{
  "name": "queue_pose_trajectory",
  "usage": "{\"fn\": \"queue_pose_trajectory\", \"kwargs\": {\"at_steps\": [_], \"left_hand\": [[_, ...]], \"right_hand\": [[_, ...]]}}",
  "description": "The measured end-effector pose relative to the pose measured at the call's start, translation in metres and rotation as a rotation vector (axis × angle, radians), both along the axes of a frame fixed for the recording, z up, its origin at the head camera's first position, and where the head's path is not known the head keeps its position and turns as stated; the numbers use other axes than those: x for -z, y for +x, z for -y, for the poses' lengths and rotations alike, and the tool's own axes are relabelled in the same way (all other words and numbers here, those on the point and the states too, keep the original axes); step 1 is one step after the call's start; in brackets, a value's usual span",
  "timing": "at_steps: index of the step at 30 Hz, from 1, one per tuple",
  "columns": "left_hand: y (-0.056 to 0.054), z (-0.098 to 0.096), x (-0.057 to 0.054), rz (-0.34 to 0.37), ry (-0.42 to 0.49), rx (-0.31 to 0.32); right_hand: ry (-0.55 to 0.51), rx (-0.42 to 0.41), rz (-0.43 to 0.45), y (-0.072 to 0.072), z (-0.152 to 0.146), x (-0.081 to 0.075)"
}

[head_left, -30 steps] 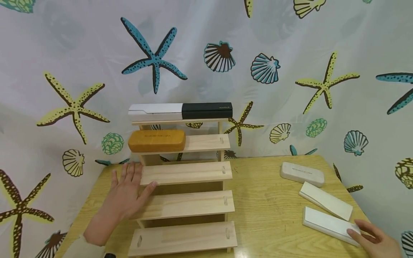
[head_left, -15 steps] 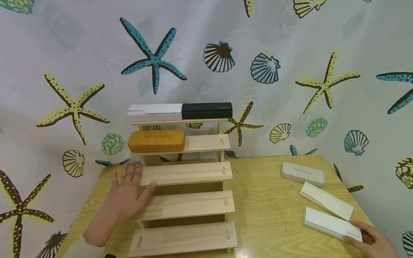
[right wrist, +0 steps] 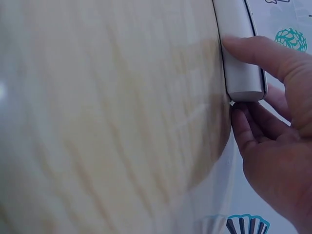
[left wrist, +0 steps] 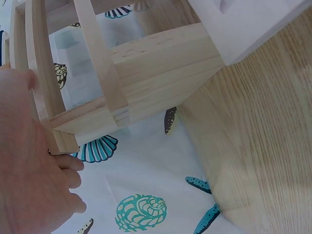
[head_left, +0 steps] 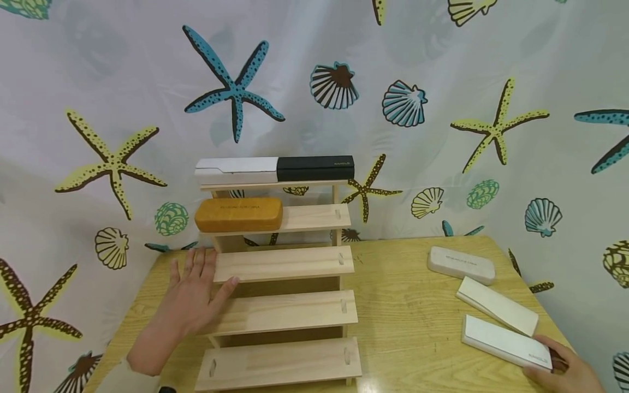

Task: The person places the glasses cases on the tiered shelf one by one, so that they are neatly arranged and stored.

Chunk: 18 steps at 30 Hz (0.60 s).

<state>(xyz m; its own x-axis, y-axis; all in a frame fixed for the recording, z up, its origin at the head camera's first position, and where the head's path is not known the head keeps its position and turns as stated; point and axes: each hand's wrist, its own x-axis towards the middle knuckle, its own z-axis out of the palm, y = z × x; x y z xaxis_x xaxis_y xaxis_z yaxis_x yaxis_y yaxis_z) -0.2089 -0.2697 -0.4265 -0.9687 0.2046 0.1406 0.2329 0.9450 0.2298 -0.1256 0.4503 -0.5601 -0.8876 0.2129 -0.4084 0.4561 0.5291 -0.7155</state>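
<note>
In the head view, my left hand rests at the left end of the middle step of a pale wooden stepped rack. Its fingers lie straight and the thumb reaches over the front edge of the step. My right hand, at the lower right, holds the near end of a white glasses case. The right wrist view shows the thumb pressing one long side of this case. An index finger is partly hidden behind the other side, with more fingers curled under the end.
A cream case and a grey case lie beyond the held one. On the rack's top step sit a white case and a black case. An orange case occupies the step below. Behind hangs a shell-patterned curtain.
My right hand has shifted slightly left and lower around the end of the white glasses case, uncovering the lettering there. The left hand and rack have stayed put.
</note>
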Motion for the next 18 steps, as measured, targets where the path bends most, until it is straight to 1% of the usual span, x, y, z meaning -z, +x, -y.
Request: {"fn": "queue_pose_trajectory", "kwargs": {"at_steps": [3, 9, 11, 13, 18], "left_hand": [[0.000, 0.000, 0.000, 0.007, 0.004, -0.001], [0.000, 0.001, 0.000, 0.005, 0.005, -0.002], [0.000, 0.001, 0.000, 0.002, 0.006, -0.002], [0.000, 0.001, 0.000, 0.002, 0.009, 0.000], [-0.001, 0.002, 0.001, -0.002, 0.007, 0.004]], "right_hand": [[0.006, -0.026, 0.009, 0.000, 0.000, -0.001], [0.130, -0.076, 0.029, 0.002, 0.004, -0.005], [0.151, -0.069, 0.024, 0.003, 0.006, -0.008], [0.145, -0.049, 0.033, 0.003, 0.009, -0.009], [0.090, 0.035, 0.066, 0.001, 0.012, -0.010]]}}
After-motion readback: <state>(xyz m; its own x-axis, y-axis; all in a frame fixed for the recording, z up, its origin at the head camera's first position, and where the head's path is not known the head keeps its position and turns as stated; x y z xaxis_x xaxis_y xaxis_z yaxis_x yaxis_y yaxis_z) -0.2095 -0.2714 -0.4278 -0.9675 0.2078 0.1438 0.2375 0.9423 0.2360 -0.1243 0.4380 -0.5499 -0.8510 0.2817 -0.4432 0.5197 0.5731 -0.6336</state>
